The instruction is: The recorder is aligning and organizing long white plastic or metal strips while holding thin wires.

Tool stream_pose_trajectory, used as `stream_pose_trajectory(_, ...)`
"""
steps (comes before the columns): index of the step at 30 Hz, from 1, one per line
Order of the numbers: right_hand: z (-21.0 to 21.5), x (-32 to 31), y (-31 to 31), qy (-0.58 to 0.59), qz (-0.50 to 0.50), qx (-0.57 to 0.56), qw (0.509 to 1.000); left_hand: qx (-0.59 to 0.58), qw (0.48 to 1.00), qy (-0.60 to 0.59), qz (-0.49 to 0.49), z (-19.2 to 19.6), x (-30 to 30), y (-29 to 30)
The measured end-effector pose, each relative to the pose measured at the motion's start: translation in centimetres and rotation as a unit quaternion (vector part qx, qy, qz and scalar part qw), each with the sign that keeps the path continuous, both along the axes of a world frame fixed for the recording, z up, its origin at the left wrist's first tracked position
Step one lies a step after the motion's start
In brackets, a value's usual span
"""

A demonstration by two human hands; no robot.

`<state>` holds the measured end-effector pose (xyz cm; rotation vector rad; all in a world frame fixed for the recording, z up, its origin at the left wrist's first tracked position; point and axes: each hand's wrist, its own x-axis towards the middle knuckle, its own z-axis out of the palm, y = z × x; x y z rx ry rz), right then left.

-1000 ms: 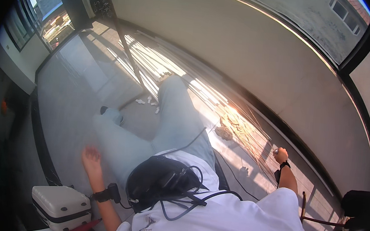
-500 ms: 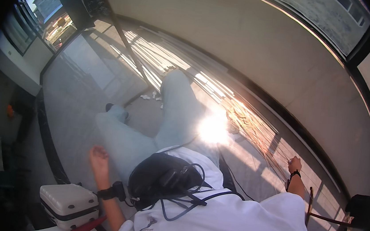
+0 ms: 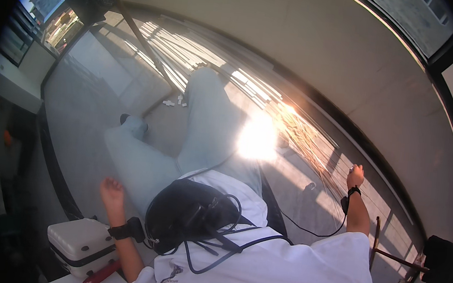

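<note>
My left hand (image 3: 112,191) hovers beside my left thigh, fingers loosely curled and slightly apart, with nothing visible in it. A black strap with a small box (image 3: 132,229) is round that wrist. Out to the right, my right hand (image 3: 355,177) is closed near the ends of the long thin strips (image 3: 305,141) along the wall. Something small and greyish may show at its fingertips, but glare and distance keep me from making it out. A black wristband (image 3: 349,198) with a cable sits on my right wrist. On my lap rests a black bag (image 3: 189,214) with cables.
Pale strips (image 3: 178,49) run along the wall base in sunlight. Small white connector pieces (image 3: 176,101) lie on the floor past my legs. A white case (image 3: 80,242) stands at lower left. A rusty metal frame (image 3: 398,260) is at right. Strong glare covers the middle.
My right hand has moved up and slightly left, its arm reaching farther forward. My left hand has shifted slightly left. The whole view has tilted a little.
</note>
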<state>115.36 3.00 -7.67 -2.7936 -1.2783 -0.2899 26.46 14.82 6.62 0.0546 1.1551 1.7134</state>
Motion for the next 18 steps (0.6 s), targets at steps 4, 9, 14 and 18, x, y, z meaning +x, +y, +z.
stream_pose_trajectory(4, -1.0, -6.1, 12.1, 0.169, 0.043, 0.026, 0.984, -0.069, 0.981, 0.174, -0.055, 2.4, -0.1, 3.5)
stream_pose_trajectory(9, 5.7, -22.6, 31.8, 0.266, 0.261, 0.017, 0.928, -0.157, 0.662, 0.703, -0.206, 5.2, -0.9, 13.0)
stream_pose_trajectory(14, 12.4, -38.3, 44.5, 0.426, 0.388, 0.041, 0.816, -0.12, 0.522, 0.798, -0.275, 4.1, -1.4, 14.6)
stream_pose_trajectory(18, 8.9, -45.4, 50.2, 0.342, 0.417, -0.003, 0.842, -0.084, 0.468, 0.849, -0.23, 3.2, 0.3, 13.4)
